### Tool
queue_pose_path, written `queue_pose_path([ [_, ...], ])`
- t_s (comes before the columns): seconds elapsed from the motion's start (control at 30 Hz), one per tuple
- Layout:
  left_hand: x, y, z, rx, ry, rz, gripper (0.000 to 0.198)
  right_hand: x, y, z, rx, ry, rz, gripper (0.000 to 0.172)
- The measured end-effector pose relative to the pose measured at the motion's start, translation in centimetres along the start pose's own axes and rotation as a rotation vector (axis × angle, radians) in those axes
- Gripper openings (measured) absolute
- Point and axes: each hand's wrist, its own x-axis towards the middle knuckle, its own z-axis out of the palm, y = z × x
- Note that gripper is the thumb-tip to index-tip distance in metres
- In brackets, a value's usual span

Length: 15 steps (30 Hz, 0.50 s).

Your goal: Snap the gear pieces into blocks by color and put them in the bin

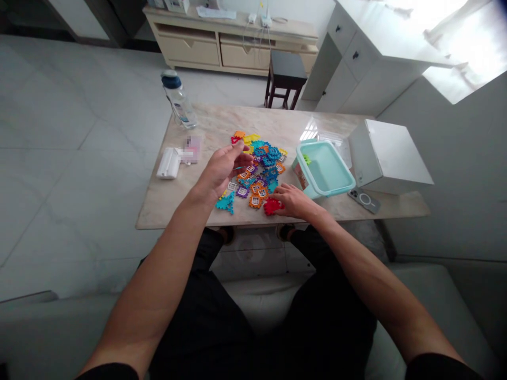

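Several colourful plastic pieces lie in a loose pile on the marble table (209, 125). My left hand (225, 166) hovers over the pile's left side, palm turned inward, fingers apart, with nothing visible in it. At the pile's front right, my right hand (292, 201) has its fingertips on the red pieces (271, 206); whether it grips one is unclear. Orange window-shaped pieces (255, 196) lie just left of the red ones, and a turquoise piece (225, 203) is nearer the front left. Blue pieces (271, 153) fill the back of the pile.
Right of the pile stands an open mint tub (328, 171) with a green piece (307, 158) inside. Beyond it are a white box (388, 155) and a phone (364, 200). A water bottle (180, 103) and a white tissue pack (169, 163) are at the left.
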Motion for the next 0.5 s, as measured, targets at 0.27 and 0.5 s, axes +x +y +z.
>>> queue_pose_path([
  [0.27, -0.47, 0.73, -0.08, -0.018, 0.008, -0.014, 0.024, 0.33, -0.35, 0.10, -0.002, -0.074, -0.004, 0.035],
  [0.5, -0.44, 0.63, -0.36, 0.047, -0.010, 0.021, 0.027, 0.50, -0.46, 0.49, -0.021, -0.108, 0.029, 0.036],
])
